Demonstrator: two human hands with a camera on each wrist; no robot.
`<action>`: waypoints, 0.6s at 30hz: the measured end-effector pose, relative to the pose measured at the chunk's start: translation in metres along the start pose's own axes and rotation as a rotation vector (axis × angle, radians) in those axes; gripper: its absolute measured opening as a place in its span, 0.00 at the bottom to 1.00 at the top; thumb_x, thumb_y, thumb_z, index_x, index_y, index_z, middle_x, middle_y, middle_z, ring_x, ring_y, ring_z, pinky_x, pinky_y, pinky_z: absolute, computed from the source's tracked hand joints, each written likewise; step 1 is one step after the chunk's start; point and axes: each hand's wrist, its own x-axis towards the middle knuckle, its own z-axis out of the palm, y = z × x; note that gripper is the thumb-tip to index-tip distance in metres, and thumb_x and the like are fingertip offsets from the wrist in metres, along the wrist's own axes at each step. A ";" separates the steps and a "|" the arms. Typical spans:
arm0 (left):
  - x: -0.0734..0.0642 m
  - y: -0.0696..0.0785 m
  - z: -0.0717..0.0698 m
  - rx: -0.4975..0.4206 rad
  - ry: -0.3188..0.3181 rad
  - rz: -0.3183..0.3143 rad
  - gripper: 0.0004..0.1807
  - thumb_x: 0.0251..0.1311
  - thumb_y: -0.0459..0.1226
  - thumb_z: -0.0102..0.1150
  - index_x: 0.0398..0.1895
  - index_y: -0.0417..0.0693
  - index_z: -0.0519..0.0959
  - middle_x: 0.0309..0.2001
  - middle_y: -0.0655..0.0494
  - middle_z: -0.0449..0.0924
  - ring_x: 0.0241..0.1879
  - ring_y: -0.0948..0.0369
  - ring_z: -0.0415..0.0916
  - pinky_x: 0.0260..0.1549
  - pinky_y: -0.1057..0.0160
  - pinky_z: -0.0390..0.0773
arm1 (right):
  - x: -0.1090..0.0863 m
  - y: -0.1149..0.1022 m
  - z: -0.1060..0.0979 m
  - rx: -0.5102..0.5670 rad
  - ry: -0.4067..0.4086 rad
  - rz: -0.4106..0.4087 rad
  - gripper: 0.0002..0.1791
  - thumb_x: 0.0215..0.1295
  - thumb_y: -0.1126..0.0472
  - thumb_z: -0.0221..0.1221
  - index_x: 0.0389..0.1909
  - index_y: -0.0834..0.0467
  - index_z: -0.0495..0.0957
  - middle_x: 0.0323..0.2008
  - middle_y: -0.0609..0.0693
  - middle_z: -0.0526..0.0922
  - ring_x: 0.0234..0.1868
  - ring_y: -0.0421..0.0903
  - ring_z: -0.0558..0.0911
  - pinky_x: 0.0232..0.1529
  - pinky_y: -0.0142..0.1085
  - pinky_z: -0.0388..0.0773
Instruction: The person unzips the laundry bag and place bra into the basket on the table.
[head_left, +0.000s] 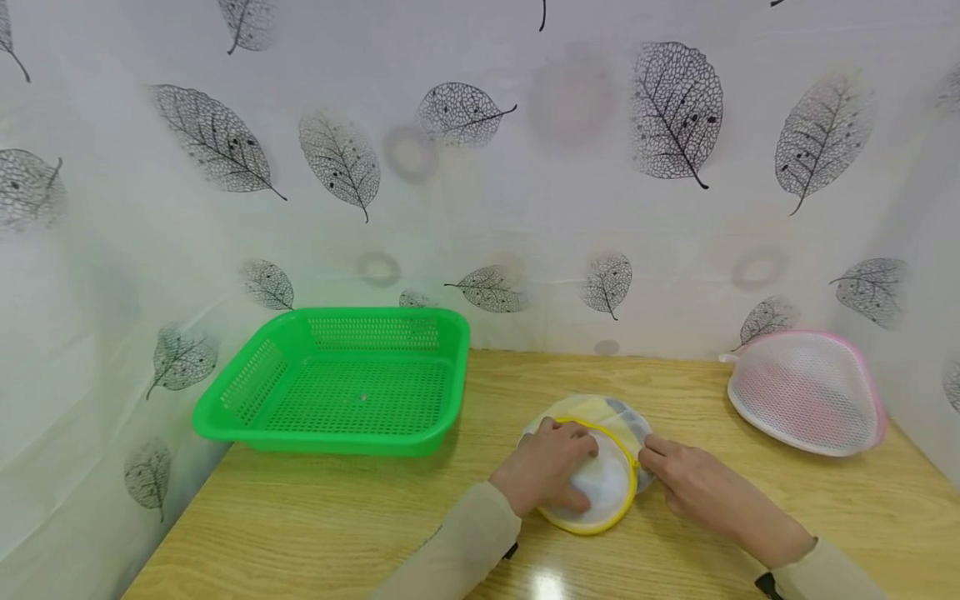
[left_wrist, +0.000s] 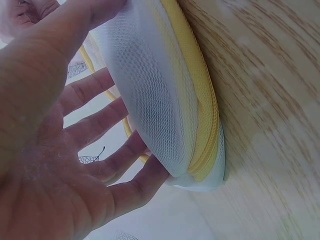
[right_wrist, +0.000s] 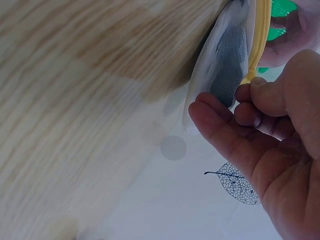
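Observation:
A round white mesh laundry bag (head_left: 603,477) with a yellow zipper rim lies on the table in the head view. Its pale mesh body spreads behind the rim, and a dark grey patch (right_wrist: 230,70) shows through the mesh in the right wrist view. My left hand (head_left: 551,467) holds the bag from above, fingers and thumb bent over the mesh (left_wrist: 145,95). At the rim's right side, my right hand (head_left: 693,483) pinches the zipper end between thumb and fingertips. Those fingertips mostly cover the zipper pull.
A green plastic basket (head_left: 450,417) with perforated walls stands at the back left. Toward the back right lies a white and pink mesh bag (head_left: 806,396). A leaf-printed curtain (head_left: 525,208) hangs behind the wooden table (head_left: 315,525).

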 end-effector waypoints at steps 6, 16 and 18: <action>0.000 0.000 0.000 -0.003 0.000 -0.002 0.29 0.53 0.56 0.75 0.59 0.68 0.77 0.67 0.68 0.72 0.56 0.58 0.69 0.43 0.59 0.78 | -0.001 -0.001 -0.001 0.022 0.002 -0.005 0.20 0.40 0.80 0.62 0.28 0.53 0.71 0.28 0.38 0.65 0.26 0.30 0.60 0.23 0.27 0.64; -0.001 0.000 0.000 -0.008 0.002 -0.002 0.29 0.53 0.55 0.74 0.59 0.68 0.77 0.67 0.68 0.73 0.57 0.58 0.69 0.44 0.60 0.78 | -0.002 -0.002 -0.002 0.029 0.013 -0.016 0.21 0.39 0.80 0.63 0.28 0.53 0.72 0.29 0.38 0.66 0.25 0.30 0.60 0.22 0.26 0.64; -0.001 0.000 0.000 -0.012 -0.001 -0.002 0.29 0.53 0.55 0.75 0.59 0.68 0.77 0.67 0.68 0.73 0.56 0.58 0.69 0.43 0.60 0.77 | -0.003 -0.003 -0.002 0.032 0.010 -0.015 0.21 0.39 0.80 0.63 0.28 0.52 0.72 0.29 0.38 0.66 0.25 0.30 0.60 0.23 0.26 0.64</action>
